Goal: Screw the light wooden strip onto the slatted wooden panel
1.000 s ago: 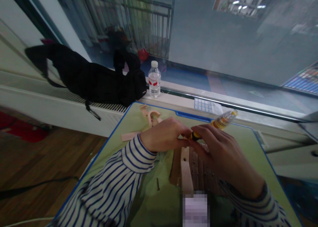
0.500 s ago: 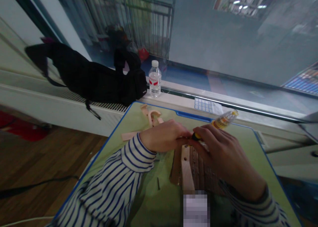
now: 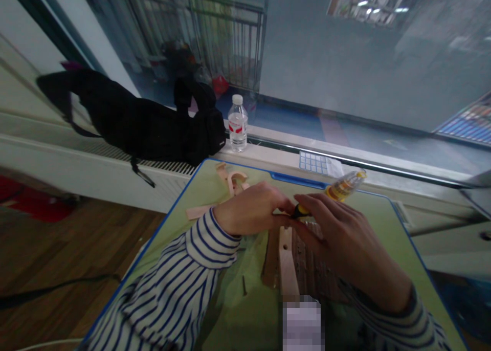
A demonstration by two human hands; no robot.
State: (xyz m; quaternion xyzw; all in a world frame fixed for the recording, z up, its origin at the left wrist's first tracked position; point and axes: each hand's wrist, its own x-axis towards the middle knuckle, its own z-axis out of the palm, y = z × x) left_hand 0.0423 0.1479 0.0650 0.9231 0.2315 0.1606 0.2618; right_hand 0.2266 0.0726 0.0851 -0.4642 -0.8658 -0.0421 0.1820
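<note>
My right hand [image 3: 345,238] is closed around a screwdriver [image 3: 343,186] with a clear yellow handle, its black collar pointing left. My left hand [image 3: 255,207] is pinched at the screwdriver's front end; the shaft, the tip and whatever the left fingers grip are hidden. Below the hands a pale wooden piece [image 3: 288,271] with holes lies on a brown ridged block [image 3: 307,261], partly covered by the right hand. Left of the block a dark screw [image 3: 244,285] rests on the green tabletop [image 3: 226,315].
Curved pale wooden parts [image 3: 235,179] and a flat wooden strip [image 3: 198,211] lie at the table's far left. On the sill beyond stand a water bottle [image 3: 238,126] and a black bag [image 3: 153,126]. A blue-grid paper [image 3: 313,162] lies by the window.
Both hands hold nearly the same place, pinched at the screwdriver's front end. The screwdriver has shifted very slightly left; the view has moved a little too.
</note>
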